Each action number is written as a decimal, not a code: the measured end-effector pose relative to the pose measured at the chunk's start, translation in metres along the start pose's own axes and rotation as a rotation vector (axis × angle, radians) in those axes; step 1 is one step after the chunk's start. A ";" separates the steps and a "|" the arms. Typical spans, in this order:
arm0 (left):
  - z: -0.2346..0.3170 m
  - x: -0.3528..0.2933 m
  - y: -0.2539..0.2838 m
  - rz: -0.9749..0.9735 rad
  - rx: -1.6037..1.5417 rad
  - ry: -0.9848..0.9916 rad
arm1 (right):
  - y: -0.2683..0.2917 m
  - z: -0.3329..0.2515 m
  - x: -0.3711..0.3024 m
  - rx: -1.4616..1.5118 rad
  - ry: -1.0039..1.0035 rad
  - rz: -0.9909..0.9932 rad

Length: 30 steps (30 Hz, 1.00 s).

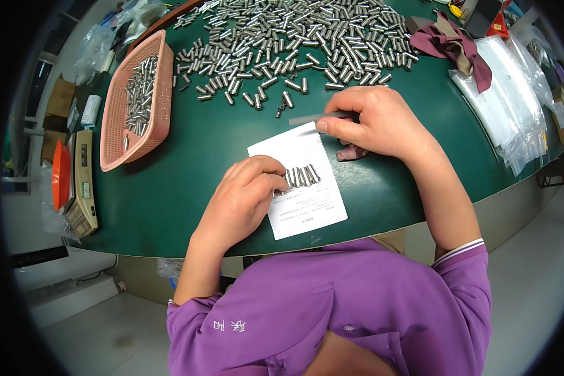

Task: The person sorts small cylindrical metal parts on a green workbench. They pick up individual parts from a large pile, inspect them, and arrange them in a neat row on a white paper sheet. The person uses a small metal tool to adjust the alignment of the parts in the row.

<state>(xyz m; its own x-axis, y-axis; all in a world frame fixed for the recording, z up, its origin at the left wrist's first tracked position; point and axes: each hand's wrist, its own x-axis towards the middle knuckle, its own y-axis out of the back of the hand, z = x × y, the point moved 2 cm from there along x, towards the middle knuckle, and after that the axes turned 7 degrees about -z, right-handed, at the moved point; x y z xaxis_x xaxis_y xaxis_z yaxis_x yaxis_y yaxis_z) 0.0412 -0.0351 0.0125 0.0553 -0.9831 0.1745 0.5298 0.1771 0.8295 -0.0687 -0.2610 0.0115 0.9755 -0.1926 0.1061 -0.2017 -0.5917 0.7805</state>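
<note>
A white printed sheet (pixel 307 216) lies on the green table in front of me. Across it runs a row of small silvery metal pins (pixel 304 176), side by side. My left hand (pixel 241 197) rests on the sheet with curled fingers closed at the row's left end, hiding the pins there. Beyond the sheet's far right corner, my right hand (pixel 379 122) pinches a flat grey strip (pixel 307 118) between thumb and fingers, pointing left. Under that palm shows a pinkish piece (pixel 351 153); I cannot tell whether it is fingertips or a separate thing.
A big spread of metal cylinders (pixel 294 37) covers the far table, with a few loose ones (pixel 286 100) nearer. A pink basket (pixel 163 119) holding more stands left, beside a scale (pixel 83 182) with an orange pan. Plastic bags (pixel 498 94) and a maroon cloth (pixel 448 47) lie right.
</note>
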 end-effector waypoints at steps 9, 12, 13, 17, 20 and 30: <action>-0.001 0.001 -0.017 0.050 -0.173 0.135 | 0.002 -0.002 0.000 0.043 0.000 0.010; 0.003 0.005 -0.025 0.083 -0.140 0.198 | 0.001 -0.002 -0.001 0.049 0.015 0.012; 0.003 0.007 -0.027 0.085 -0.100 0.185 | 0.001 -0.002 -0.001 0.041 0.023 0.018; 0.001 0.010 -0.034 0.117 -0.037 0.175 | 0.003 -0.003 -0.001 0.069 0.006 0.005; 0.000 0.009 -0.035 0.139 -0.051 0.190 | 0.003 -0.002 -0.002 0.086 0.008 0.009; -0.009 0.003 -0.038 0.248 -0.567 0.350 | 0.008 -0.006 -0.003 0.145 -0.051 -0.011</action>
<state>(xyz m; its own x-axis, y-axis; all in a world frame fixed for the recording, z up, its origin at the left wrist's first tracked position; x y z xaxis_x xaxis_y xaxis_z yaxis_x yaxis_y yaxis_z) 0.0290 -0.0448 -0.0237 0.4494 -0.8911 0.0629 0.8200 0.4394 0.3669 -0.0723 -0.2607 0.0210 0.9728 -0.2228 0.0631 -0.2047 -0.7002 0.6840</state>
